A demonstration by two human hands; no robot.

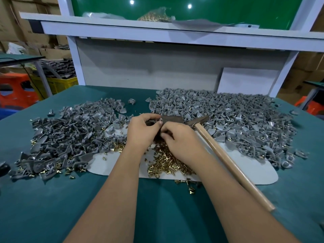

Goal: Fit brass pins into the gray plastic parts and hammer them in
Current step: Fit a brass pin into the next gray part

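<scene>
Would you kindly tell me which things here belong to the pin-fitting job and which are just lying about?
Job:
left hand and right hand, pinching a small gray part
brass pins
gray parts
hammer
white mat

Lying about:
yellow crate
orange stool
bag of brass pieces on the shelf

A plain teal-green table mat (52, 199) is seen beneath a pale grey-white rounded sheet (259, 174). Dull mid-grey is shown by the heaped plastic parts (228, 109), and shiny yellow-gold by the small brass pins (168, 162). A light tan wooden handle and dark, rusty brown-grey head are shown by the hammer (228, 163). Behind, a white-painted shelf frame (122, 32) and glossy green panel (228, 9) are seen.
</scene>
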